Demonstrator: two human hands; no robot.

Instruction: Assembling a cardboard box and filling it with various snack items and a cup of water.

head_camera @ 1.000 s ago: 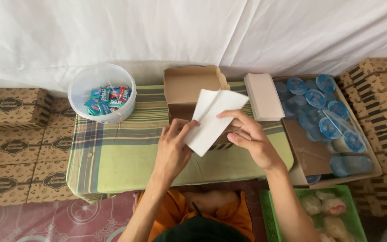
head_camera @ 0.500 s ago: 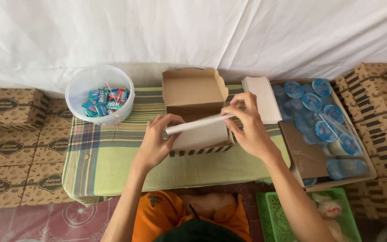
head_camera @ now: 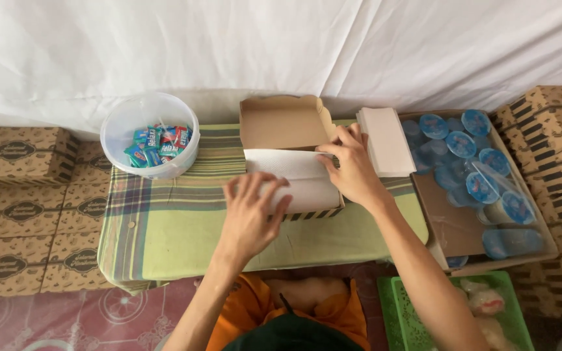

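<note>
An open brown cardboard box [head_camera: 283, 123] with a striped front edge stands on a low table under a green plaid cloth [head_camera: 164, 224]. A white paper sheet [head_camera: 300, 175] lies spread inside the box. My left hand [head_camera: 250, 214] rests flat with fingers apart on the sheet's near left part, over the box's front edge. My right hand [head_camera: 351, 166] presses the sheet's right side at the box's right wall.
A round clear tub [head_camera: 149, 133] with wrapped candies stands at the table's back left. A stack of white paper [head_camera: 385, 140] lies right of the box. A cardboard tray [head_camera: 453, 227] holds several blue-lidded cups. Green basket [head_camera: 401, 312] at lower right. Closed printed boxes [head_camera: 14, 214] line both sides.
The sheet, held up in both hands a second ago, was lowered edge-on over the box and now lies flat inside it. Both hands have come down onto it.
</note>
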